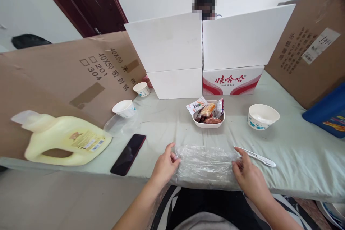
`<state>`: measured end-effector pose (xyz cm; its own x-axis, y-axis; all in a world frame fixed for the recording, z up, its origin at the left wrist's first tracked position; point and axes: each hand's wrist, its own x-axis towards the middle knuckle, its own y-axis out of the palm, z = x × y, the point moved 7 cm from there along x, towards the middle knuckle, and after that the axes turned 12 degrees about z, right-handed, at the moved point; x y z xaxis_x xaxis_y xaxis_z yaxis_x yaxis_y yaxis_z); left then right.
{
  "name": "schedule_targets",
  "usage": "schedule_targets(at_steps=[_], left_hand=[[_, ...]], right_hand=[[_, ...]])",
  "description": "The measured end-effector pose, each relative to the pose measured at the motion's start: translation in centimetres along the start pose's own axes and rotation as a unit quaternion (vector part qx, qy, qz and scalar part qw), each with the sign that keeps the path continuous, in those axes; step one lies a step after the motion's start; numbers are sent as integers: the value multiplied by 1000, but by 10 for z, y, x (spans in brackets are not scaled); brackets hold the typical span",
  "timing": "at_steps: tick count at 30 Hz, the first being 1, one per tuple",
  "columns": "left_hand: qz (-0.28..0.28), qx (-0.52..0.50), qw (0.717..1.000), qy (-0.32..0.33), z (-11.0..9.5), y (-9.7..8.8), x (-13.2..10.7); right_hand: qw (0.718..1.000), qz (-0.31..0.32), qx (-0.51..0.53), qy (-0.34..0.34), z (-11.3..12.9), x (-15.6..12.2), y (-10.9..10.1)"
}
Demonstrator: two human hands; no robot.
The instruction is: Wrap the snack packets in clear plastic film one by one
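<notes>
A crinkled sheet of clear plastic film (pixel 206 167) lies near the table's front edge, spread between my two hands. My left hand (pixel 165 165) pinches its left end between thumb and fingers. At the opposite end, my right hand (pixel 248 172) grips the film, with the index finger stretched toward a slim white tool (pixel 260 158) with a thin tip. Whether that finger touches the tool I cannot tell. Just beyond the film stands a white tray (pixel 208 125) of packaged snacks (pixel 207 110), a white packet leaning out at its left.
A dark phone (pixel 128 154) and a pale yellow jug lying on its side (pixel 81 140) are to the left. Paper bowls (pixel 262 116) stand on both sides. White boxes (pixel 175 46) and brown cardboard (pixel 107 68) wall the table. A person's blurred head (pixel 205 3) shows behind.
</notes>
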<state>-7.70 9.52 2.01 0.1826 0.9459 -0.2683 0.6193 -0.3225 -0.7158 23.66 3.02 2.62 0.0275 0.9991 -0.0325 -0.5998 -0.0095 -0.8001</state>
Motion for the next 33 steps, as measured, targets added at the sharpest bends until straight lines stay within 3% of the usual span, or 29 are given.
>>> schedule_targets(at_steps=[2, 4, 6, 7, 10, 12, 14, 16, 19, 21, 25, 27, 29, 33], left_hand=[[-28, 44, 999, 9, -4, 0, -4], [-122, 106, 985, 55, -20, -4, -12], [-203, 159, 955, 147, -46, -1, -24], [-201, 177, 941, 206, -61, 7, -28], [-54, 217, 908, 354, -93, 47, -28], [36, 250, 892, 376, -99, 68, -24], [77, 276, 888, 358, -97, 78, -17], [100, 285, 889, 344, -91, 82, -12], [111, 283, 891, 338, -87, 84, -11], [108, 284, 890, 340, -88, 85, -12], [104, 295, 891, 330, -87, 85, -10], [103, 306, 895, 308, -77, 78, -7], [90, 317, 901, 281, -57, 61, -3], [4, 321, 920, 227, -11, 15, -9]], right_hand=[[999, 14, -43, 8, -4, -2, 6], [997, 15, -80, 7, -7, -3, 11], [995, 7, -101, 1, -6, -4, 15], [994, 3, -106, -2, -5, -4, 16], [994, 2, -110, -12, -4, -5, 17], [993, 12, -119, -4, -11, -6, 13], [988, 11, -151, 25, -24, -7, 3], [979, -31, -199, 36, -30, -8, -16], [963, -128, -235, -36, -9, -12, -39], [958, -131, -221, -130, 20, -12, -31], [925, -3, -235, -299, 64, -7, 27], [916, 29, -255, -308, 60, -3, 48], [920, 32, -264, -288, 43, -2, 52], [929, 6, -264, -258, 8, -16, 30]])
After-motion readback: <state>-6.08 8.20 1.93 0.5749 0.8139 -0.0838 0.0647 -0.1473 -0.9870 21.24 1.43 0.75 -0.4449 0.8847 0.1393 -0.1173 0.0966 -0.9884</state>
